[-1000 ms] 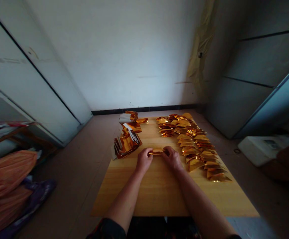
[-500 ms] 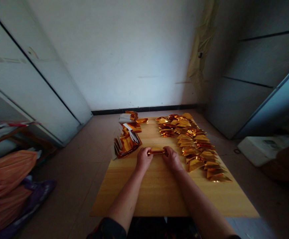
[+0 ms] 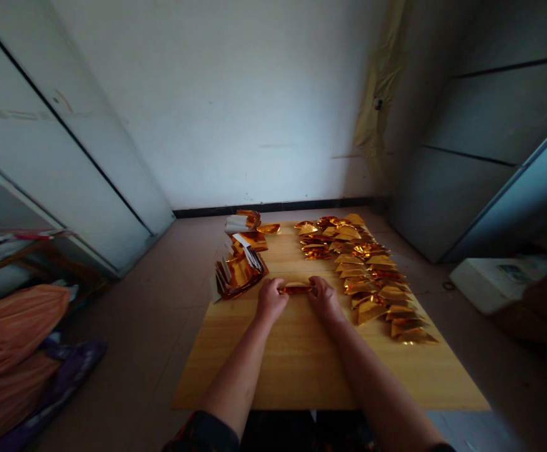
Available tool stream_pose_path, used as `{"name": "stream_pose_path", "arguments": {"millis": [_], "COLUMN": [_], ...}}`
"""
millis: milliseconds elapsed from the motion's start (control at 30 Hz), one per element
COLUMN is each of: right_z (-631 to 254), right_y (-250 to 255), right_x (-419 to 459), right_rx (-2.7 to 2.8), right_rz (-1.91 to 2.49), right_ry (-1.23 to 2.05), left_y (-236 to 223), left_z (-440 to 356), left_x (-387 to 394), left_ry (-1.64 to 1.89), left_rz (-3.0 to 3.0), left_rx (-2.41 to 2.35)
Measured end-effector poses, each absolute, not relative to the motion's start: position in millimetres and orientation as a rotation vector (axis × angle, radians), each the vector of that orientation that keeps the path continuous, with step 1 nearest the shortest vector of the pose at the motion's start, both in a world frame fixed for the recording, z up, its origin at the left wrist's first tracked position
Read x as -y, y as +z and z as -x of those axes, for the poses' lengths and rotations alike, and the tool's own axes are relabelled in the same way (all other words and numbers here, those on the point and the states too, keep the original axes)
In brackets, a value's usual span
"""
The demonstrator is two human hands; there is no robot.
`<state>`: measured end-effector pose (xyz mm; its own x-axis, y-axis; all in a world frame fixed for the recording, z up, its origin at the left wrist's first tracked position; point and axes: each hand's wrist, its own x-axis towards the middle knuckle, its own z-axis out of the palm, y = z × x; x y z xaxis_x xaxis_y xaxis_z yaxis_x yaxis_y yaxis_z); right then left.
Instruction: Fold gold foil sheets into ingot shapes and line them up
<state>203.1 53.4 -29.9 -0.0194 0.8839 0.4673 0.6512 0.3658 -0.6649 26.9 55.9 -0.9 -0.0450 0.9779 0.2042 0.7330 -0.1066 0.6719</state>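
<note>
2 bare forearms point(image 3: 238, 380), dark patterned sleeves point(image 3: 201, 433)

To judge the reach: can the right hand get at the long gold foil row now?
Probably yes: the right hand sits close beside the row, with nothing between them, though it pinches the foil strip and may need to release it.

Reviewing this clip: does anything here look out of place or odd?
The oddest thing is a crumpled yellowish sheet hanging down the wall corner at the right, apparently loose or peeling. On the wooden board, the gold foil pile at left looks untidy, with white paper edges poking out at angles.
</note>
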Motion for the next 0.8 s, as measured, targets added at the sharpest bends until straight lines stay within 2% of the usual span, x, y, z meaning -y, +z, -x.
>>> {"name": "stream_pose_path", "arguments": {"millis": [567,800], "right_z": [-202.9,-198.5], "right_y": [-28.2,-6.2], "right_x": [-52.2,-33.0], "right_rx": [1.748,1.816], "right_rz": [1.341,1.338], "right_ry": [0.331,0.190], "left_y": [-2.6,-0.5], "left_z": [-20.3,-22.0], "left_x": [-50.2,-49.4], "left_ry": [0.892,0.955], "left_rz": [-1.923,-1.937], "left_rx": [-1.829,-1.779]}}
